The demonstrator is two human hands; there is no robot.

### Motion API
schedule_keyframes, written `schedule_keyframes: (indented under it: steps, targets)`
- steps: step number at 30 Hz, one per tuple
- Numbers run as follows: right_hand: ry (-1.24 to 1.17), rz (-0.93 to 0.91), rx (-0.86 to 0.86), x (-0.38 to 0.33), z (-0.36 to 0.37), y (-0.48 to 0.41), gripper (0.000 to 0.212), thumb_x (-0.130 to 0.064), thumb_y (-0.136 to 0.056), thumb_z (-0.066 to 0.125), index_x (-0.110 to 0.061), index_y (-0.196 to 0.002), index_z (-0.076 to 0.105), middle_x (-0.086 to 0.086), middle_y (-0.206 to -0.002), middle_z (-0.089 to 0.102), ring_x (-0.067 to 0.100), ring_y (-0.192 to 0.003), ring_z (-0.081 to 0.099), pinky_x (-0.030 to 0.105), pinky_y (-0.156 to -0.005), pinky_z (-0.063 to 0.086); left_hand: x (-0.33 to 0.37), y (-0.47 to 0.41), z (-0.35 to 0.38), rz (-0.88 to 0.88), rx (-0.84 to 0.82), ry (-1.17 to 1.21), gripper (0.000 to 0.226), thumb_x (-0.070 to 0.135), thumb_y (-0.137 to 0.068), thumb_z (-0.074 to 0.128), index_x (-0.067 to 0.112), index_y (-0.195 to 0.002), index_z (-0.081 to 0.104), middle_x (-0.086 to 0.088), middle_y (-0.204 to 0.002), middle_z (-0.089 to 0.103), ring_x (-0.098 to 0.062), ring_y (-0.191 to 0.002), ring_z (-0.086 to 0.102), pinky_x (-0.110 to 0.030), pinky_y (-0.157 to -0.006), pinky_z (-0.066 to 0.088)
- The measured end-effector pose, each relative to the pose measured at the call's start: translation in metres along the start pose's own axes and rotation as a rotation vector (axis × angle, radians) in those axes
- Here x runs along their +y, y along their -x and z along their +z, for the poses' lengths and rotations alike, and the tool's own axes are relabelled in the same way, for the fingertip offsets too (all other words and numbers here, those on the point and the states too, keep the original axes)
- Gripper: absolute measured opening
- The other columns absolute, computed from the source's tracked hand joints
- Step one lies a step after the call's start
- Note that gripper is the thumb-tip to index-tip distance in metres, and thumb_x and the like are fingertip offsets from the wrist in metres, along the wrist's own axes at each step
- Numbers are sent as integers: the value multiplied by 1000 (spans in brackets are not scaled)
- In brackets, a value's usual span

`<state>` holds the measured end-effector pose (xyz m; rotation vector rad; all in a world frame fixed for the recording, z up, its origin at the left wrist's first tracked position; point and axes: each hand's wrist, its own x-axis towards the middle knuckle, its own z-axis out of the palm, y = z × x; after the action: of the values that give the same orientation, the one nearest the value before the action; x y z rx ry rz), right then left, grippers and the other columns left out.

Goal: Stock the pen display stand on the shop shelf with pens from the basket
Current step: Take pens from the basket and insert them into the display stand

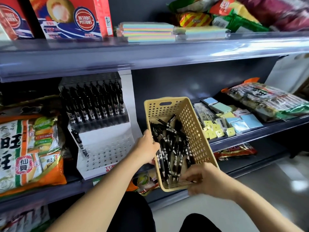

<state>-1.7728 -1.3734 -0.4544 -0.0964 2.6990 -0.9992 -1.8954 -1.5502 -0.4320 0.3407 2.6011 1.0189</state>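
Head view is showing the grey shop shelf [150, 52] filling most of the frame, with the white pen display stand [107, 148] sitting on its middle level, just beside a big rice-cracker bag [28, 151]. The stand's upper tier is carrying a full row of black pens [93, 101]. The lower tier is holding a single pen [80, 143], leaning at its left end, with the other holes waiting unfilled.

To the stand's right, the beige perforated basket [195, 131] is jutting out past the shelf edge, tilted, with its far end over the shelf near some sticky-note packs [234, 121]. The left hand [147, 148] is gripping the basket's left rim, fingers curled over the wall. The right hand [205, 180] is reaching into the near corner, its fingers bent and blurred among the loose pens [168, 148]; I cannot tell whether it is pinching one.

The basket is probably hanging mostly on that one-sided grip, so a sharp tug could be tipping it and spilling pens to the floor. The loose pens are lying crossed, so lifting one is likely to be dragging its neighbours out too.
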Motion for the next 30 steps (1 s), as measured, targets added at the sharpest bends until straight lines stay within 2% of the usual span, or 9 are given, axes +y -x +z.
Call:
schedule_keyframes:
  steps: [3, 6, 11, 13, 15, 18, 20, 23, 30]
  targets:
    - [-309, 87, 112, -1, -7, -14, 28, -15, -78, 73, -13, -105, 68, 2, -91, 72, 15, -83, 68, 35, -83, 56, -8, 3, 11, 35, 63, -47, 43, 22, -97, 43, 20, -136, 26, -6, -80, 57, -20, -63, 59, -38, -60, 55]
    - [-124, 185, 295, -1, -3, -43, 39, -27, -84, 67, 3, -108, 62, 12, -102, 70, 26, -94, 66, 38, -88, 53, -12, 6, 20, 50, 143, -54, 42, 19, -96, 44, 19, -135, 28, 0, -68, 48, -13, -50, 48, -30, -41, 42]
    - [213, 366, -215, -14, 13, -71, 40, -37, -84, 66, -5, -107, 61, 6, -94, 66, 18, -76, 60, 26, -68, 51, -13, 8, 23, 58, 191, -48, 39, 16, -96, 44, 15, -132, 30, 2, -64, 43, -10, -47, 42, -21, -37, 29]
    - [299, 352, -270, -15, 17, -74, 20, -21, -88, 62, -1, -93, 61, 4, -83, 60, 15, -68, 54, 18, -57, 44, -12, 7, 21, 55, 190, -44, 41, 17, -96, 43, 15, -134, 29, 1, -66, 43, -10, -50, 43, -21, -39, 29]
    - [320, 351, -282, -14, 18, -74, 24, -13, -92, 54, -5, -70, 54, 2, -68, 49, 10, -53, 42, 16, -47, 33, -13, 8, 21, 63, 188, -44, 40, 16, -95, 43, 15, -133, 30, 1, -67, 43, -10, -51, 43, -22, -40, 30]
    - [299, 351, -309, -15, 4, -69, 25, -12, -95, 49, 6, -85, 63, 3, -71, 50, 9, -49, 34, 18, -46, 30, -14, 6, 21, 52, 186, 1, 30, 15, -94, 44, 13, -123, 35, 0, -68, 45, -11, -51, 44, -23, -41, 32]
    - [263, 346, -268, -14, -6, -65, 21, -13, -94, 53, 3, -100, 66, 2, -77, 58, 8, -52, 41, 16, -47, 33, -15, 3, 21, 28, 191, 30, 27, 17, -94, 45, 12, -119, 37, -1, -70, 48, -13, -54, 47, -26, -44, 37]
    - [210, 333, -178, -9, -14, -64, 19, -15, -90, 59, 2, -97, 65, 6, -79, 60, 11, -56, 45, 18, -49, 37, -14, 0, 20, 7, 199, 38, 26, 18, -94, 46, 13, -117, 37, -3, -74, 52, -17, -59, 53, -34, -52, 46]
    - [-315, 362, 336, -3, -17, -72, 14, -9, -83, 68, -3, -94, 62, 13, -94, 66, 25, -83, 67, 35, -69, 59, -10, 8, 25, 88, 149, -48, 37, 18, -97, 42, 14, -131, 29, 0, -74, 48, -11, -57, 47, -21, -44, 35]
